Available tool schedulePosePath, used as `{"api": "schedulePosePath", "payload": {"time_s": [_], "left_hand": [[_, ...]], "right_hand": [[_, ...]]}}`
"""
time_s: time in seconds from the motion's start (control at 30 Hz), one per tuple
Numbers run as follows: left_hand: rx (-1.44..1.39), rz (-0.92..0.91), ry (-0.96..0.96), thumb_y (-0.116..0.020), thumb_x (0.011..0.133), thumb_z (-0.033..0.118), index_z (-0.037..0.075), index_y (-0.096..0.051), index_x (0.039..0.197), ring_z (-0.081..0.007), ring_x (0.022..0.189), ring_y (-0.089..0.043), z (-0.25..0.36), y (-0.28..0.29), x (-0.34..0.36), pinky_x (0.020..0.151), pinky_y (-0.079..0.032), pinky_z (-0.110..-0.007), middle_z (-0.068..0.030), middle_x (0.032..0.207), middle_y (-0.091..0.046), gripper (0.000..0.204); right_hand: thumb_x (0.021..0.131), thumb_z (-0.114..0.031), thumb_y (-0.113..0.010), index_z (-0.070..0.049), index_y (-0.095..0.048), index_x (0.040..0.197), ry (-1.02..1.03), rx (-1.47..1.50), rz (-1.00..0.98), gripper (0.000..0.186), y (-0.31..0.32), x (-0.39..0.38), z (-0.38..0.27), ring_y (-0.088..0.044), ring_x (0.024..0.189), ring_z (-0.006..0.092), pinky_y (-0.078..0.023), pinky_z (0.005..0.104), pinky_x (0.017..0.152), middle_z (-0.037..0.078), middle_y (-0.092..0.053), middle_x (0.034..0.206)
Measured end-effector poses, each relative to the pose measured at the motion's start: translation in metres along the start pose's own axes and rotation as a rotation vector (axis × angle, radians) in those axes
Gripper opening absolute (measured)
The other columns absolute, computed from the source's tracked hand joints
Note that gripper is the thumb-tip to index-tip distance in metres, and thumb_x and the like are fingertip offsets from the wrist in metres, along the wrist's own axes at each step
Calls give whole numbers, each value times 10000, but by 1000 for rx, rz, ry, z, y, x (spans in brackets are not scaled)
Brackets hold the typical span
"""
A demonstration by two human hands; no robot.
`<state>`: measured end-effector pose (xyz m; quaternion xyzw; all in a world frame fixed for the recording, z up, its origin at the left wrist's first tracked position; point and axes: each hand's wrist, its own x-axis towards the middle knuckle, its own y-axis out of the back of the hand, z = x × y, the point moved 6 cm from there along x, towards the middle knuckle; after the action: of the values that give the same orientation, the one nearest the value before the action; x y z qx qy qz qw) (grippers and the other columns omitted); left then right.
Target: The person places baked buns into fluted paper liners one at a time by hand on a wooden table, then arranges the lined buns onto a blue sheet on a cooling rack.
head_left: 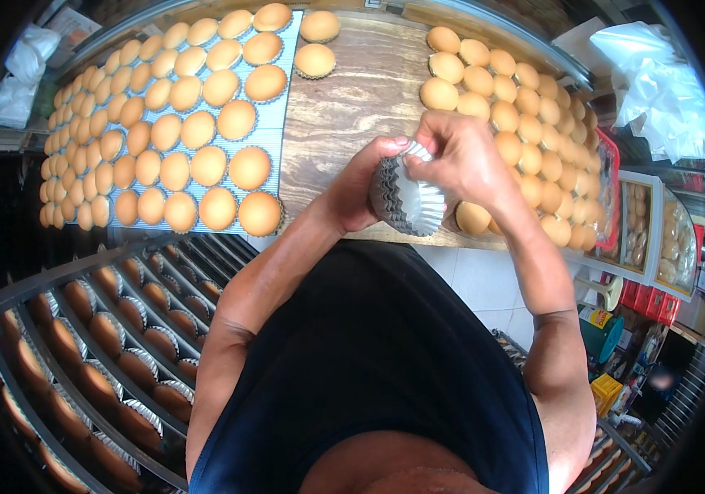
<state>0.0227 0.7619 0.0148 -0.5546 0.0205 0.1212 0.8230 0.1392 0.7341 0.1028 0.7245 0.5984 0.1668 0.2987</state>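
A stack of silvery fluted baking tins [406, 196] is tipped on its side above the table's near edge. My left hand [361, 185] is wrapped round the stack from the left, thumb at its upper rim. From the right, my right hand [459, 152] pinches the fluted rim of the tin at the open end; its fingertips are partly hidden. Just beyond my right hand are round golden cakes [478, 80] in rows, without tins where their sides show. Farther left, more golden cakes [249, 168] sit in dark fluted tins.
A blue ribbed mat [285, 123] lies under the left cakes on the wooden table [361, 90]. At lower left, a dark rack [64, 284] carries several tinned cakes. A red tray [608, 189] and clear plastic bags [657, 90] are at right.
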Motion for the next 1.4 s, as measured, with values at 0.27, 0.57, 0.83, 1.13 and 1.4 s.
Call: {"api": "schedulePosePath", "payload": {"time_s": [0.27, 0.57, 0.83, 1.13, 1.4], "left_hand": [[-32, -32, -5, -459, 1012, 385, 39, -584, 1235, -237, 1004, -729, 2, -10, 1, 927, -607, -414, -108, 1114, -703, 431], [-85, -118, 97, -409, 1014, 464, 22, -575, 1261, -316, 930, -744, 3, -16, -2, 752, -648, -521, -161, 1108, -697, 533], [-109, -95, 88, -401, 1002, 498, 30, -572, 1274, -356, 925, -742, 2, -12, 5, 664, -648, -540, -178, 1107, -698, 567], [-132, 15, 33, -429, 1007, 443, 10, -573, 1295, -325, 980, -741, 0, 2, 14, 855, -632, -477, -168, 1159, -703, 540], [-66, -114, -13, -495, 973, 447, -34, -551, 1351, -300, 1075, -719, 13, 9, 6, 966, -585, -439, -194, 1215, -695, 614]], "right_hand": [[753, -160, -774, -3, -670, 779, -82, 144, -34, 189, 5, -1, 10, -595, 614, 153, -493, 333, 604, 61, -611, 652], [775, -157, -772, -1, -666, 778, -65, 114, -64, 189, 7, -2, 7, -601, 602, 169, -495, 339, 586, 70, -612, 651], [783, -159, -774, 3, -683, 788, 6, 58, -29, 186, 12, 0, 6, -618, 577, 229, -505, 364, 580, 101, -624, 650], [800, -208, -822, -9, -710, 836, 186, -260, -25, 231, 16, 5, -6, -605, 580, 179, -519, 323, 593, 86, -611, 646], [844, -66, -821, 2, -689, 1098, 25, 297, -77, 295, 5, 4, 23, -617, 858, 53, -521, 227, 771, 15, -712, 962]]}}
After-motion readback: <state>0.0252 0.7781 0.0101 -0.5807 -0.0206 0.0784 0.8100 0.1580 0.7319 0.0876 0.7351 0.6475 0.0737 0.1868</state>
